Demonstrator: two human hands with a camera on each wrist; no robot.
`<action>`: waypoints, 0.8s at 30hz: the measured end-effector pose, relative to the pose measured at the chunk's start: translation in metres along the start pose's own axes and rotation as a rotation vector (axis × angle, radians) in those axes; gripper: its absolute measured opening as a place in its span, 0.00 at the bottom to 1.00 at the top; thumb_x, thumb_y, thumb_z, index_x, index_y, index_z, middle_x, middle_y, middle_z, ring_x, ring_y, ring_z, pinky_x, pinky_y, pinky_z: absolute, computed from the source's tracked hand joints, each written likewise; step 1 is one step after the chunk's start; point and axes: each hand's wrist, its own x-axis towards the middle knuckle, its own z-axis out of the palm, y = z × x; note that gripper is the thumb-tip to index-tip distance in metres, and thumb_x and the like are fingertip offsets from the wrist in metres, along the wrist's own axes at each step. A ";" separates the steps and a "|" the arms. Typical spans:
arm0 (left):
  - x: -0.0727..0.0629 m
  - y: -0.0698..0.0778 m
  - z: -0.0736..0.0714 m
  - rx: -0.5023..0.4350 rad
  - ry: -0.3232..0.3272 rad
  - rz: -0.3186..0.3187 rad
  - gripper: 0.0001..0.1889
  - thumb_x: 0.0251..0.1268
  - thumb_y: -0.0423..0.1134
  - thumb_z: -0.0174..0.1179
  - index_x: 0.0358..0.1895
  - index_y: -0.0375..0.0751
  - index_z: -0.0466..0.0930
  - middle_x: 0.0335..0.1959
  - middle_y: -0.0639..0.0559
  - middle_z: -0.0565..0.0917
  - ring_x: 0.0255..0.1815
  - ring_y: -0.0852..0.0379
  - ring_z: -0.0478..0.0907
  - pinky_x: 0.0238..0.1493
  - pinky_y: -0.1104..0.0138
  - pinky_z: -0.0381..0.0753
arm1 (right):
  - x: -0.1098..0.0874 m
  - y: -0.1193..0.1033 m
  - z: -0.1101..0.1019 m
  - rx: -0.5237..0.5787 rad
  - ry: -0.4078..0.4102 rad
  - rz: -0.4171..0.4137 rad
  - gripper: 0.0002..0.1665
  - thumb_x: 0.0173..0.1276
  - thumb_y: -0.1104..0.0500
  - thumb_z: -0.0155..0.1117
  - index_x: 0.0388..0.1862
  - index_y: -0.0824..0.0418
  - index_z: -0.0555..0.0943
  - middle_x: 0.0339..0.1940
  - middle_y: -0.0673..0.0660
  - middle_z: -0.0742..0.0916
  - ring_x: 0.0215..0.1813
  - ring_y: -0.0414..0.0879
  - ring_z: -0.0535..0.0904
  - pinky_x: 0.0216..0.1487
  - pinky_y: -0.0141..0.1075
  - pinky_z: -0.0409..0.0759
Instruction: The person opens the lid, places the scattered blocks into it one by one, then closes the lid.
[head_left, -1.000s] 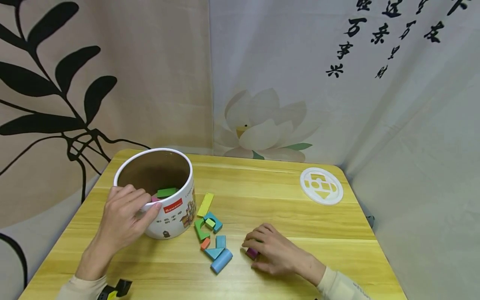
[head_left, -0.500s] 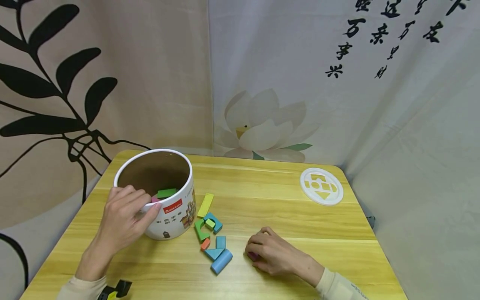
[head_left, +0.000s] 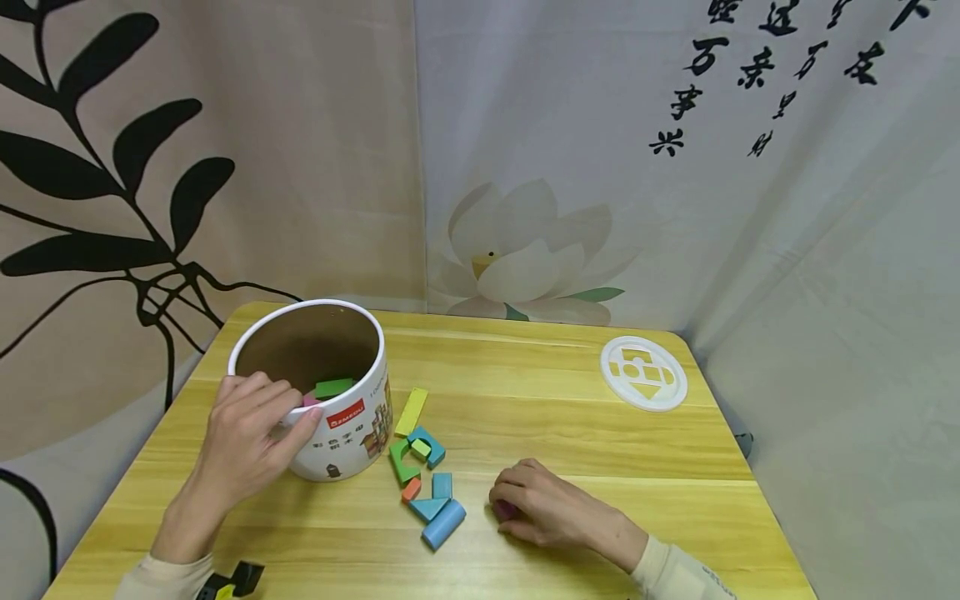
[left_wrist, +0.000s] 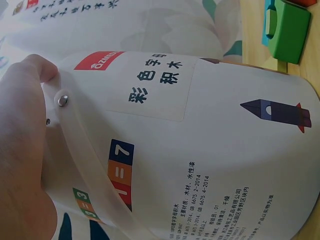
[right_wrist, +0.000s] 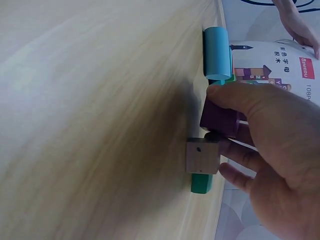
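A white cylindrical bucket (head_left: 341, 442) with printed pictures stands at the left of the table. My left hand (head_left: 251, 429) grips its near rim, thumb outside and fingers over the edge. Inside lie a green block (head_left: 333, 387) and a bit of pink. My right hand (head_left: 551, 508), low at the table's middle, holds a purple block (right_wrist: 220, 119) between thumb and fingers. In the right wrist view, a plain wooden block (right_wrist: 202, 156) and a green block (right_wrist: 201, 183) sit by the other fingertips; the hand hides them from the head view.
Between bucket and right hand lie several loose blocks: a yellow bar (head_left: 411, 412), a green arch (head_left: 402, 462), a blue arch (head_left: 432, 447), an orange block (head_left: 411, 489), a blue triangle (head_left: 429, 507) and a blue cylinder (head_left: 444, 525). A white stencil disc (head_left: 643, 373) lies back right.
My right hand's fingers have drawn in around the purple block, which is now mostly covered in the head view. The left hand and the bucket hold their place.
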 end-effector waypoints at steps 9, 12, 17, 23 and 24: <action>-0.001 -0.001 -0.002 0.011 -0.055 -0.034 0.20 0.77 0.54 0.61 0.26 0.47 0.80 0.22 0.55 0.83 0.33 0.56 0.69 0.51 0.60 0.59 | 0.009 0.003 -0.012 0.001 0.030 0.019 0.19 0.68 0.51 0.86 0.52 0.50 0.87 0.50 0.43 0.90 0.52 0.36 0.85 0.64 0.38 0.84; -0.002 -0.001 -0.003 0.009 -0.065 -0.042 0.18 0.74 0.51 0.63 0.26 0.47 0.80 0.23 0.54 0.84 0.33 0.56 0.69 0.51 0.60 0.59 | 0.014 0.005 -0.021 0.028 0.030 0.037 0.20 0.69 0.52 0.86 0.54 0.52 0.87 0.50 0.45 0.90 0.52 0.37 0.85 0.62 0.38 0.85; -0.002 -0.001 -0.002 0.004 -0.053 -0.035 0.19 0.76 0.52 0.61 0.26 0.47 0.81 0.23 0.54 0.84 0.33 0.56 0.69 0.51 0.60 0.59 | 0.025 0.010 -0.038 0.051 0.047 0.044 0.20 0.70 0.54 0.85 0.56 0.54 0.87 0.51 0.47 0.90 0.51 0.38 0.86 0.59 0.34 0.87; 0.000 0.000 0.000 -0.007 0.002 0.008 0.24 0.82 0.56 0.56 0.26 0.47 0.80 0.22 0.55 0.83 0.31 0.57 0.69 0.50 0.62 0.59 | 0.040 0.015 -0.060 0.044 0.105 0.046 0.21 0.69 0.55 0.86 0.56 0.56 0.87 0.53 0.50 0.91 0.53 0.42 0.88 0.57 0.33 0.88; 0.000 0.000 0.000 -0.007 0.008 0.013 0.24 0.82 0.57 0.56 0.25 0.47 0.80 0.22 0.56 0.83 0.31 0.57 0.69 0.50 0.61 0.59 | 0.042 0.015 -0.065 0.043 0.113 0.044 0.21 0.69 0.56 0.86 0.57 0.56 0.87 0.53 0.50 0.91 0.54 0.42 0.88 0.57 0.34 0.89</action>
